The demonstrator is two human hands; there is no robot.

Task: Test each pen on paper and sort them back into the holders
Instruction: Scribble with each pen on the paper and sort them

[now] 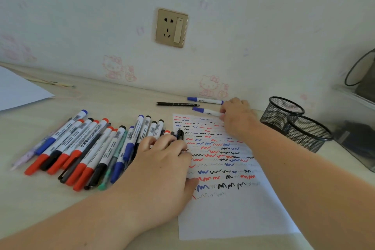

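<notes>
Light, stiff plastic: a white-barrelled marker with a blue cap [207, 111], lying flat on the pale desk [125, 99] just beyond the far edge of the white sheet of paper covered in red, blue and black squiggles [229, 215]. Round and smooth, so likely to roll or slip; best pinched mid-barrel, clear of the cap.

Right hand [237, 117] at the marker's right end, fingertips curled onto the barrel; a pinch looks likely, though the pads themselves are hidden behind the knuckles. Cap pointing left, away from the palm.

Left hand [162, 160] nearer, at the sheet's left edge, fingers curled round a slim black pen [180, 134], its far end poking out past the knuckles.

Further back, a second blue-capped white marker [205, 100] and a thin black pen [177, 104], both near the wall. Left of the sheet, a loose pile of red-, black- and blue-capped markers [85, 148]. Right of the sheet, just beyond the right wrist, two black wire-mesh holders [294, 122], apparently holding nothing yet.
</notes>
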